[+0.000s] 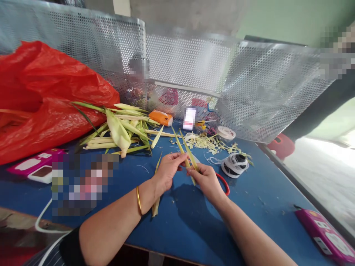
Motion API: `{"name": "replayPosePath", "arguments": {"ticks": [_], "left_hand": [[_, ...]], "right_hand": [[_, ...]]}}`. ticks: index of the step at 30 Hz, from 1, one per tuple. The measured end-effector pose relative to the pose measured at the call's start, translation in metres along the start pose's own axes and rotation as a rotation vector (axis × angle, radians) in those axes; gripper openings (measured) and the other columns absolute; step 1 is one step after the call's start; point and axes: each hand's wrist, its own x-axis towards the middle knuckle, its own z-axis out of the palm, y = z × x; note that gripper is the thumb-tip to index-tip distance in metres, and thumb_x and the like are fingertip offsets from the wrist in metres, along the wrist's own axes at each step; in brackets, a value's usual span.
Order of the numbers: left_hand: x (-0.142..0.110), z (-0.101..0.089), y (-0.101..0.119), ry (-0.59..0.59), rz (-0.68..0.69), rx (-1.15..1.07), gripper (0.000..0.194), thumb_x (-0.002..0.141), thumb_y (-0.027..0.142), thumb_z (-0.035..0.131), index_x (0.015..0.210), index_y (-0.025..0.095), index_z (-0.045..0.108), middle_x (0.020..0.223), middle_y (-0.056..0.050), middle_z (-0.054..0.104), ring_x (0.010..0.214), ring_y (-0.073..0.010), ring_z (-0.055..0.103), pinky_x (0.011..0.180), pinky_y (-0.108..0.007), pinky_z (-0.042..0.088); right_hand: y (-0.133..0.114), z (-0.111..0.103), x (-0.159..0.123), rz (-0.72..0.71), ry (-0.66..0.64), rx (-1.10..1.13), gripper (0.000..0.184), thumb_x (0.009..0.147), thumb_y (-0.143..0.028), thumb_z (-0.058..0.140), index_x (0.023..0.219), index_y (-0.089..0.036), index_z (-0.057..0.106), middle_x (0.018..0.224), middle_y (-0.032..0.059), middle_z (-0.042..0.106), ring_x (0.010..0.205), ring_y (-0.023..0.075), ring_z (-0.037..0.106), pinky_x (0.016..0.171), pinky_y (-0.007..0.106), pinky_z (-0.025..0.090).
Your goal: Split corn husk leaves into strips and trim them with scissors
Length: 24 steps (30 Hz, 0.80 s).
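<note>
Blue tabletop point(257, 221) bare right of forearms; red bag point(55, 92) blocks far left.

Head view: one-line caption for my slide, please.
Left hand and right hand holding narrow green leaf strips above a blue table, leafy pile nearby.

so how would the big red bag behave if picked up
The red bag would probably sag and fold, its film looking thin and creased. Its sheen suggests slight slipperiness. Contents are mostly hidden, so weight is unclear.

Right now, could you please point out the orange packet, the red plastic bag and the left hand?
Orange packet point(158, 117): head view, its orange side.
Red plastic bag point(58, 96): head view, its crumpled side.
Left hand point(166, 168): head view, back of hand.
</note>
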Motion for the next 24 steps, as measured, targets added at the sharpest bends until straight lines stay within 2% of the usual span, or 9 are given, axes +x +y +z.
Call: {"name": "replayPosePath", "arguments": {"ticks": [4,8,11,13,14,15,18,19,24], "left_hand": [[0.010,-0.010,0.010,0.125,0.050,-0.054,0.029,0.059,0.039,0.081,0.072,0.015,0.073,0.071,-0.004,0.067,0.065,-0.0100,0.056,0.054,-0.020,0.035],[0.021,-0.023,0.022,0.208,0.140,-0.083,0.034,0.058,0.041,0.083,0.075,0.014,0.073,0.066,0.000,0.062,0.060,-0.0069,0.052,0.053,-0.018,0.034],[0.027,-0.030,0.029,0.355,0.181,-0.173,0.032,0.062,0.041,0.081,0.079,0.015,0.071,0.067,0.002,0.061,0.059,-0.0055,0.051,0.053,-0.017,0.034],[0.027,-0.030,0.029,0.445,0.191,-0.198,0.030,0.068,0.042,0.077,0.080,0.016,0.070,0.071,0.002,0.063,0.058,-0.0049,0.051,0.053,-0.018,0.035],[0.025,-0.029,0.027,0.418,0.176,-0.174,0.029,0.069,0.041,0.076,0.081,0.016,0.070,0.075,0.001,0.065,0.058,-0.0050,0.051,0.054,-0.018,0.035],[0.022,-0.026,0.024,0.328,0.128,-0.126,0.029,0.067,0.039,0.078,0.084,0.016,0.071,0.077,0.000,0.066,0.060,-0.0056,0.053,0.054,-0.018,0.035],[0.011,-0.014,0.013,-0.138,-0.032,0.025,0.035,0.067,0.040,0.079,0.093,0.017,0.074,0.089,-0.005,0.070,0.078,-0.0126,0.061,0.064,-0.022,0.041],[0.008,-0.011,0.010,-0.222,-0.026,0.054,0.036,0.069,0.043,0.078,0.094,0.017,0.074,0.090,-0.005,0.071,0.081,-0.0138,0.061,0.067,-0.023,0.042],[0.001,-0.006,0.003,-0.293,0.052,0.160,0.026,0.069,0.036,0.077,0.085,0.017,0.075,0.085,-0.003,0.071,0.082,-0.0137,0.058,0.074,-0.025,0.040]], "right_hand": [[-0.010,-0.004,-0.004,0.061,-0.118,0.065,0.030,0.075,-0.042,0.067,0.058,-0.019,0.062,0.048,-0.0058,0.040,0.045,0.0082,0.030,0.045,0.024,0.021],[-0.019,-0.013,-0.007,0.135,-0.222,0.227,0.031,0.071,-0.043,0.073,0.057,-0.017,0.063,0.045,-0.0063,0.040,0.042,0.0064,0.027,0.044,0.024,0.017],[-0.020,-0.019,-0.005,0.110,-0.236,0.393,0.030,0.071,-0.041,0.076,0.059,-0.016,0.064,0.044,-0.0069,0.039,0.041,0.0053,0.026,0.044,0.024,0.018],[-0.018,-0.020,-0.003,0.083,-0.191,0.534,0.030,0.072,-0.041,0.076,0.060,-0.017,0.063,0.044,-0.0077,0.037,0.040,0.0048,0.026,0.044,0.024,0.020],[-0.017,-0.020,-0.001,0.082,-0.165,0.595,0.030,0.072,-0.042,0.077,0.061,-0.017,0.063,0.045,-0.0077,0.037,0.040,0.0046,0.026,0.044,0.023,0.022],[-0.015,-0.020,0.000,0.091,-0.145,0.640,0.031,0.072,-0.043,0.077,0.063,-0.017,0.064,0.046,-0.0075,0.038,0.040,0.0047,0.027,0.044,0.023,0.023],[-0.010,-0.016,0.002,0.147,-0.136,0.677,0.032,0.071,-0.044,0.078,0.065,-0.017,0.064,0.048,-0.0058,0.042,0.042,0.0061,0.033,0.043,0.022,0.025],[-0.009,-0.014,0.002,0.168,-0.141,0.668,0.032,0.071,-0.045,0.079,0.065,-0.017,0.064,0.048,-0.0053,0.042,0.043,0.0067,0.036,0.042,0.022,0.024],[-0.008,-0.008,0.001,0.221,-0.137,0.633,0.036,0.068,-0.048,0.080,0.065,-0.016,0.064,0.049,-0.0040,0.045,0.043,0.0065,0.039,0.042,0.021,0.024]]}}
